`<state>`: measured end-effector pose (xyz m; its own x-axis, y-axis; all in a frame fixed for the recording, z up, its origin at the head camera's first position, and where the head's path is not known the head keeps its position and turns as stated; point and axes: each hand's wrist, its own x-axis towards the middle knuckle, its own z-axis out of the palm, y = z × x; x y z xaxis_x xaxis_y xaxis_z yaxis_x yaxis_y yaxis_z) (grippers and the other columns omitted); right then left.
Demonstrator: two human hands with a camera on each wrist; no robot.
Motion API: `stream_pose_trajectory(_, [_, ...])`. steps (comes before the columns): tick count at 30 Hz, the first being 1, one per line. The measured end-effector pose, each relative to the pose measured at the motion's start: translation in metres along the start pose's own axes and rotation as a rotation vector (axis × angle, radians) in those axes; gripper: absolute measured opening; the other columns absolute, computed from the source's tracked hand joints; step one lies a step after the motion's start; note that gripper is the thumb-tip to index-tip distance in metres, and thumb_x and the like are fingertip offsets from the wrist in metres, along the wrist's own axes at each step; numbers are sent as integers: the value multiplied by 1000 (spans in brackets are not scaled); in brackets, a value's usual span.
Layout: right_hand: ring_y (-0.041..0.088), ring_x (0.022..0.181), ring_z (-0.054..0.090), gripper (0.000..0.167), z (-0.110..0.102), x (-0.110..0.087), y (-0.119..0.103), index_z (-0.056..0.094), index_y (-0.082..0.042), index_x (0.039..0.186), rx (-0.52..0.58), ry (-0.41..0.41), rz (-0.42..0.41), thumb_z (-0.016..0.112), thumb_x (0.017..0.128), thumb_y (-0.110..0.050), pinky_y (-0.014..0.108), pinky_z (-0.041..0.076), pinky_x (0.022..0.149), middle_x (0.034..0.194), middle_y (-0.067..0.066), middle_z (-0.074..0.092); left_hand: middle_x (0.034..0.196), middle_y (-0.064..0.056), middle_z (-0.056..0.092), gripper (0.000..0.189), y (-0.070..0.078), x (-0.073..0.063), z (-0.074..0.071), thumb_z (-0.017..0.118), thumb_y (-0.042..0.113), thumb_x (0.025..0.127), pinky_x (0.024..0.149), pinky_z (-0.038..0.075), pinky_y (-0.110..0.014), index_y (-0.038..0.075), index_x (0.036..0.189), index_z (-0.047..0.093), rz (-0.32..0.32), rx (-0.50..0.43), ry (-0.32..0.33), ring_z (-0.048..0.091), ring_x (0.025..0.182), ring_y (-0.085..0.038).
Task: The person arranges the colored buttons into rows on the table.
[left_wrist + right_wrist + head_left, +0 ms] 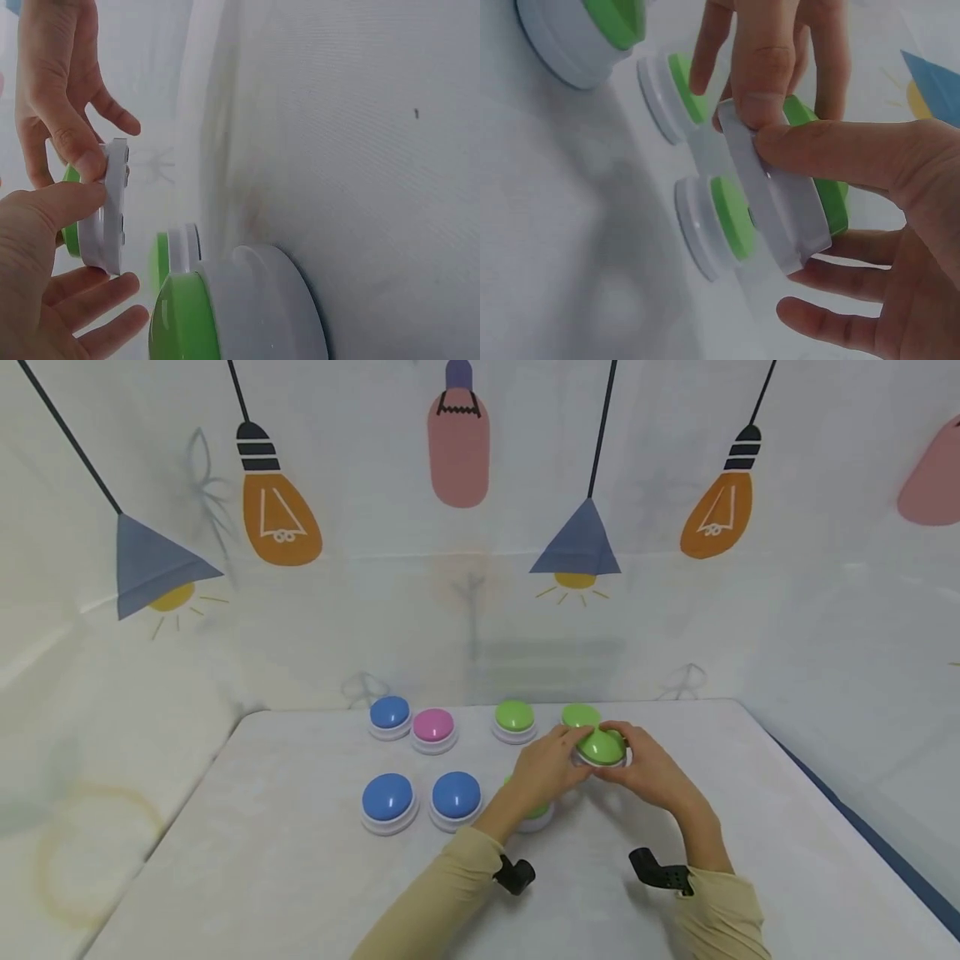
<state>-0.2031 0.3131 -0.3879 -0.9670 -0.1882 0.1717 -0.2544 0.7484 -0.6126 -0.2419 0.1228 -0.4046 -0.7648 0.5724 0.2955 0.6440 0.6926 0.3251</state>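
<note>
Both hands hold one green push button (602, 748) with a white base, raised above the table. My left hand (546, 766) grips its left side and my right hand (654, 771) its right side. In the left wrist view the white base (114, 210) is turned edge-on, its underside off the table, with both thumbs meeting on its side. The right wrist view shows the thumbs touching on the white base (780, 195) too. Behind the held button stands another green button (581, 715). A further green button (537, 817) is partly hidden by my left wrist.
On the white table (262, 860), a blue button (389, 713), a pink button (433, 727) and a green button (514, 718) stand in the back row. Two more blue buttons, one at left (387, 798) and one beside it (456, 797), stand nearer. A lamp-printed curtain (375, 610) rises behind.
</note>
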Motion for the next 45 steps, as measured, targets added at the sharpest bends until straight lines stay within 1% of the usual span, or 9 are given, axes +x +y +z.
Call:
stream_pose_trajectory(4, [42,127,48,66,-6,-2,-9,48,2,136,-23,-5,-17,80,81,-15,62,40,102,138,24,51,131,-1,60,63,-2,-6,-3,73,39,89,85,54,-25,22,145,51,22,-47,38,63,109,-14])
stream_pose_trajectory(9, [40,126,49,66,-13,-5,-22,49,1,137,-37,-42,-19,80,82,-18,60,42,100,138,23,52,128,1,61,62,-3,-16,-7,74,41,88,83,53,-22,24,144,52,14,-132,73,63,108,-12])
stream_pose_trajectory(14, [35,118,54,64,-21,-11,-38,49,-1,134,-45,-80,7,80,82,-22,55,48,93,132,21,55,127,2,60,60,-1,-23,-9,74,42,88,86,53,-24,25,142,54,12,-200,97,63,108,-12])
stream_pose_trajectory(22, [34,112,56,67,-25,-19,-47,44,2,134,-64,-153,79,79,81,-21,50,50,88,126,22,54,130,3,60,58,7,-30,-4,76,41,86,87,53,-24,26,139,57,25,-230,131,63,109,-12])
stream_pose_trajectory(26, [35,110,56,70,-23,-20,-48,42,2,135,-78,-191,130,79,80,-20,52,50,89,124,23,53,128,3,61,57,10,-32,0,76,40,85,86,52,-22,25,137,59,30,-234,132,64,108,-11])
stream_pose_trajectory(30, [36,110,56,74,-23,-21,-48,41,4,137,-96,-219,150,80,78,-20,56,49,90,123,25,53,128,3,61,57,12,-33,4,76,40,86,85,52,-19,24,138,58,21,-233,100,64,107,-10])
stream_pose_trajectory(36, [37,112,56,82,-18,-18,-42,41,9,140,-113,-257,157,82,77,-22,57,47,93,126,27,53,124,4,65,57,10,-35,10,76,42,85,77,52,-22,27,137,59,0,-167,59,66,99,-13])
stream_pose_trajectory(41, [35,112,56,85,-13,-16,-37,41,10,140,-115,-281,165,83,75,-23,56,46,94,124,27,54,125,4,65,58,8,-35,15,77,41,84,80,52,-24,26,137,59,1,-135,31,65,103,-13])
stream_pose_trajectory(45, [36,112,56,86,-9,-14,-34,40,12,140,-116,-309,178,84,75,-23,56,46,94,124,27,54,124,4,66,58,5,-35,18,78,42,83,83,52,-25,25,135,60,23,-84,23,65,105,-11])
